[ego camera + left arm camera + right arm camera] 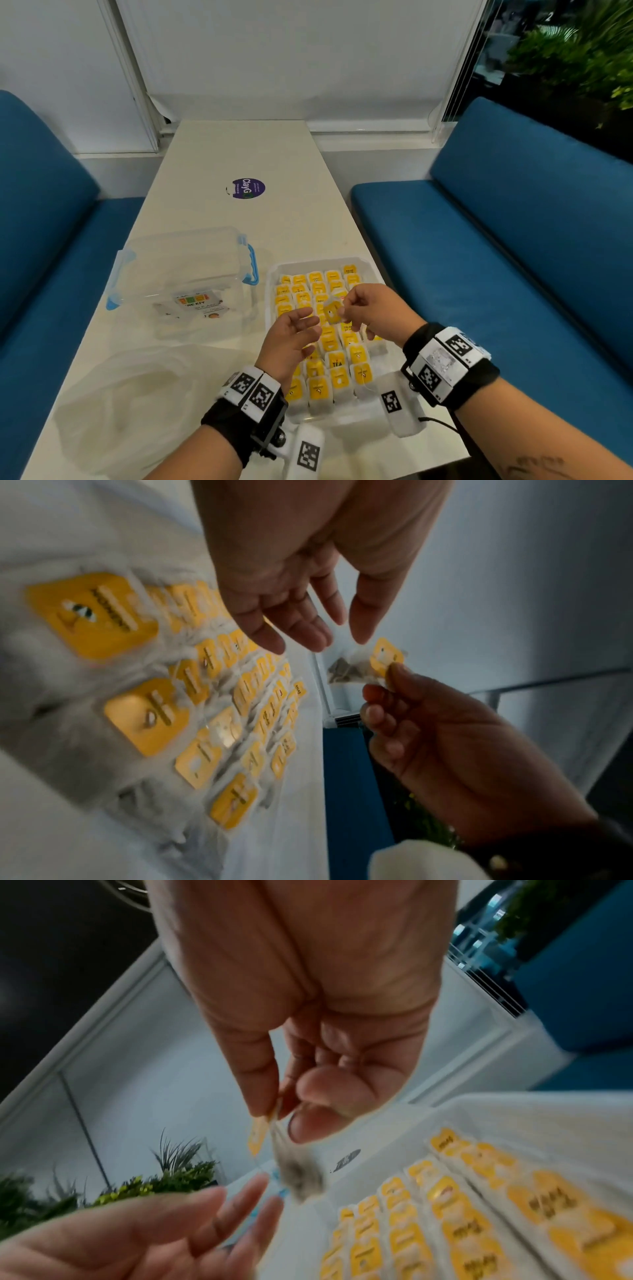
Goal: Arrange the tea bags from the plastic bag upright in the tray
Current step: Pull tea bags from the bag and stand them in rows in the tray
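The right hand (371, 313) pinches a tea bag (333, 310) by its yellow tag, thumb against forefinger, above the tray (270, 284). The left hand (291, 334) hovers beside it, fingers straight, spread, holding nothing.

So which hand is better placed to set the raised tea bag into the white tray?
Right, probably. The right hand already pinches the yellow-tagged tea bag above the white plastic tray; the left hand is open beside it, holding nothing.
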Tool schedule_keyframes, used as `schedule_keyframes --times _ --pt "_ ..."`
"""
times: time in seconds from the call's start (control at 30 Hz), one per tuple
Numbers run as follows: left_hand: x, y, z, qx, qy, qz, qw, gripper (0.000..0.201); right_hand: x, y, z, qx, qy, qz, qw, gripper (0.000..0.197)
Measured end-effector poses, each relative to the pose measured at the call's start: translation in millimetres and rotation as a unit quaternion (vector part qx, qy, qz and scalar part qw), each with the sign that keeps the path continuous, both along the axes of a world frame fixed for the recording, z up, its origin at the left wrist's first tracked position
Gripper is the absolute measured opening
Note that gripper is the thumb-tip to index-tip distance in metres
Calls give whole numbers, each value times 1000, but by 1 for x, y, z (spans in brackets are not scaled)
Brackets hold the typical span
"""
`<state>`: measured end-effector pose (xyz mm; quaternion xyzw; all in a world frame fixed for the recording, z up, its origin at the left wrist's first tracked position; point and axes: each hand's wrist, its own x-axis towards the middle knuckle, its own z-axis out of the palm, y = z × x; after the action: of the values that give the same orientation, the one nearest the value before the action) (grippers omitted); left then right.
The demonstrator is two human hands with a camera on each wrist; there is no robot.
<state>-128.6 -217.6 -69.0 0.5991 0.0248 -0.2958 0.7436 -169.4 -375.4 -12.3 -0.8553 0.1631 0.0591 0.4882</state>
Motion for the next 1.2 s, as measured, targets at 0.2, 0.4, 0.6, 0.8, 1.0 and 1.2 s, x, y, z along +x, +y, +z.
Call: schedule_keyframes --times 0.2,0.4,0.6,0.8,1.0,1.2 --pt "9 14 -2 293 -239 -72 923 30 5 -22 8 -228 -5 48 973 9" --pt "9 24 -9 534 -352 -248 728 66 12 -38 6 -352 129 146 915 24" --pt "6 28 -16 566 -346 -298 686 70 14 -38 -12 -341 243 259 870 25" --pt "6 28 -19 561 -336 -300 694 70 19 -31 -32 -413 300 290 810 26" --pt "4 29 -19 563 -338 -302 691 70 26 -27 -39 -521 274 228 775 27" --pt "3 29 -19 569 -340 -306 684 69 28 -24 -33 -553 274 225 754 28"
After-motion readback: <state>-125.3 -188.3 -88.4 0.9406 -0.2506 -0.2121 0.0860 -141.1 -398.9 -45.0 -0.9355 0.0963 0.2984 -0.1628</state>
